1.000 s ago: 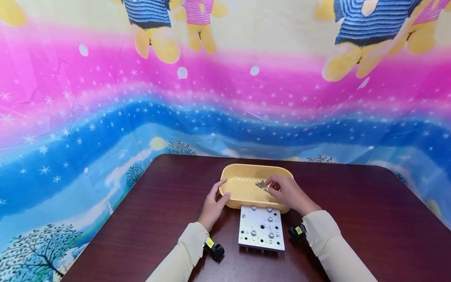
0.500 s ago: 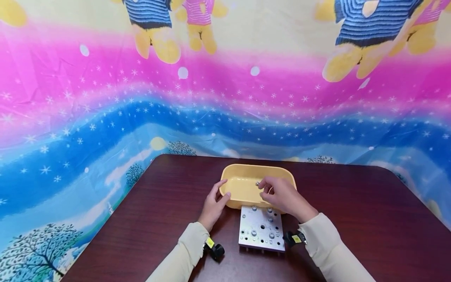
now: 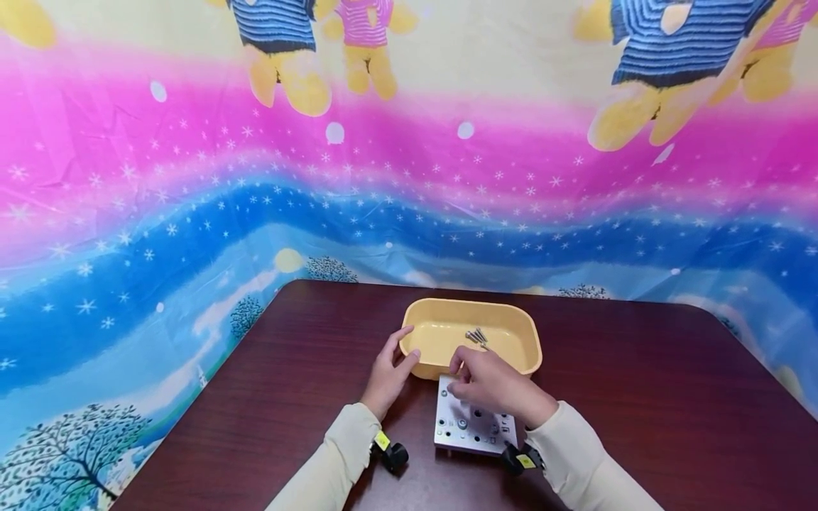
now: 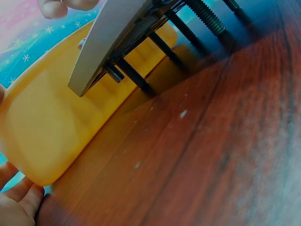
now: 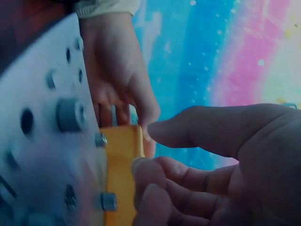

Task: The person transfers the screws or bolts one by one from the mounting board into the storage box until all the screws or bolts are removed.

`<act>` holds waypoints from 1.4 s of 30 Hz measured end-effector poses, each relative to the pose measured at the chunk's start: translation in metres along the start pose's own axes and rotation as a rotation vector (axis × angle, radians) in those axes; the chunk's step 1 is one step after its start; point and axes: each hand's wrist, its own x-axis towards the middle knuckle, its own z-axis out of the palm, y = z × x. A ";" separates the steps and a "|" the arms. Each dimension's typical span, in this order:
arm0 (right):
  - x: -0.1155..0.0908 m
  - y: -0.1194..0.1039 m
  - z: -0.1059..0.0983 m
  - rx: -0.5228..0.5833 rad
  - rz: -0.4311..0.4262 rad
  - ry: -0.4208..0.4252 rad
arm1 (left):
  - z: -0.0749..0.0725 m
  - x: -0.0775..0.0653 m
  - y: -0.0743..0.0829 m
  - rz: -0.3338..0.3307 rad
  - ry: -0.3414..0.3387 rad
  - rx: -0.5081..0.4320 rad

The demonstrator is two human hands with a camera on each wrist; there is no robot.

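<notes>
In the head view my left hand [image 3: 386,374] holds the left end of a pale yellow tray [image 3: 415,306], its thumb on the near rim. The left wrist view shows its fingers [image 4: 16,200] around the tray's end. My right hand [image 3: 492,387] hovers over the upper part of a silver metal plate [image 3: 447,441]. In the right wrist view its thumb [image 5: 188,127] stands apart from the curled fingertips, and nothing shows between them. Socket-head bolts [image 5: 73,115] sit in the plate, their threaded shanks [image 4: 162,47] sticking out below. The right hand covers some bolts.
Several loose bolts [image 3: 476,336] lie inside the tray. A dark red-brown table [image 3: 307,355] carries everything, and a patterned cloth [image 3: 409,177] hangs behind it. Each wrist wears a black camera, such as the left camera [image 3: 397,456].
My right hand has come out of the tray, moving left and toward me, to above the plate. The loose bolts it covered show again. The left hand stays put.
</notes>
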 end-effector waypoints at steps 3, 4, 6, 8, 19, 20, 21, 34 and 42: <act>0.000 -0.002 0.005 -0.020 0.017 -0.048 | 0.000 -0.006 0.016 0.000 -0.007 0.009; 0.000 -0.002 0.007 -0.020 0.029 -0.065 | 0.000 -0.008 0.020 -0.001 -0.009 0.011; 0.000 -0.002 0.010 -0.025 0.043 -0.091 | 0.000 -0.011 0.027 0.000 -0.012 0.015; 0.001 -0.001 0.013 -0.036 0.038 -0.107 | 0.000 -0.013 0.029 0.005 -0.012 0.020; -0.002 0.002 0.031 -0.061 0.066 -0.115 | -0.001 -0.021 0.025 -0.032 -0.021 0.026; -0.002 0.002 0.032 -0.061 0.064 -0.108 | -0.001 -0.021 0.024 -0.036 -0.023 0.024; -0.002 0.003 0.033 -0.069 0.060 -0.100 | -0.001 -0.021 0.024 -0.034 -0.026 0.020; 0.002 0.002 0.038 -0.139 0.007 -0.024 | 0.000 -0.018 0.023 0.004 -0.023 0.004; 0.003 0.000 0.034 -0.130 0.022 -0.031 | -0.001 -0.016 0.025 0.011 -0.022 0.004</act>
